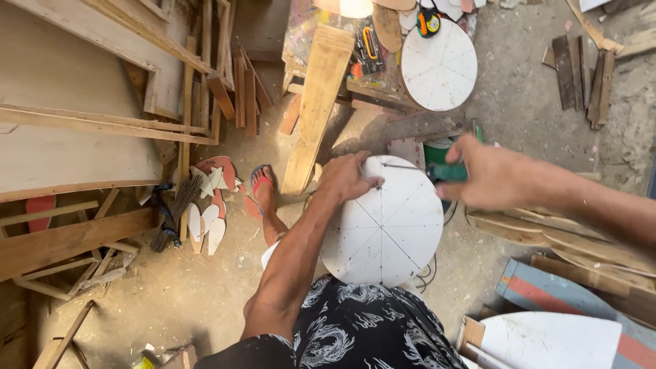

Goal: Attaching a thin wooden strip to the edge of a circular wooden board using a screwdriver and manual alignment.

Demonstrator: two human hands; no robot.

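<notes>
— Two hands work over one white round disc, flat and smooth, marked with thin straight lines that meet in the middle like wheel spokes. It rests just past the person's lap, above the black cloth with pale dragon patterns.

— How do the hands lie on it?

— The left hand presses down on the upper-left rim, fingers curled over the edge. The right hand is wrapped closed around a green-handled tool at the disc's upper-right edge; its thin metal shaft reaches across the top rim toward the left fingertips. The tool is blurred, possibly a screwdriver.

— And beyond?

— A foot in a red sandal stands on the dusty floor left of the disc. Rough wooden planks lean farther off, and a second white lined disc lies on a cluttered bench.
</notes>
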